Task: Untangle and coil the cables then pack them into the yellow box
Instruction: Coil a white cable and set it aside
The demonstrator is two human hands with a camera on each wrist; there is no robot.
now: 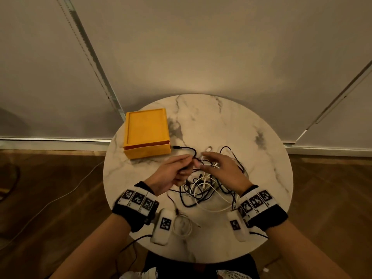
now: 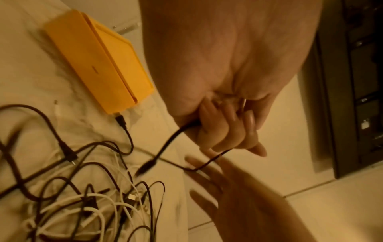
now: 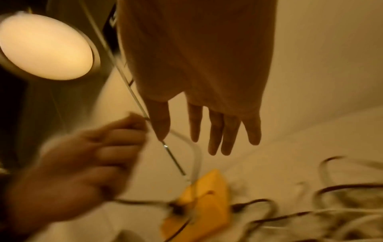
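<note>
A tangle of black and white cables (image 1: 207, 184) lies on the round marble table (image 1: 241, 125) between my hands. My left hand (image 1: 177, 172) grips a black cable (image 2: 172, 139) in its curled fingers (image 2: 219, 129), and the cable's plug (image 2: 146, 167) hangs free below them. My right hand (image 1: 217, 168) hovers over the tangle, its fingers (image 3: 215, 131) straight and spread, holding nothing. The yellow box (image 1: 146, 131) stands at the table's back left, its tray slid slightly out, with another black plug (image 1: 177, 147) lying by its front corner.
A small coil of white cable (image 1: 182, 224) lies at the near table edge, by my left wrist. A lit round lamp (image 3: 44, 47) shows in the right wrist view. Wooden floor with a loose cord (image 1: 60, 198) surrounds the table; a pale wall stands behind.
</note>
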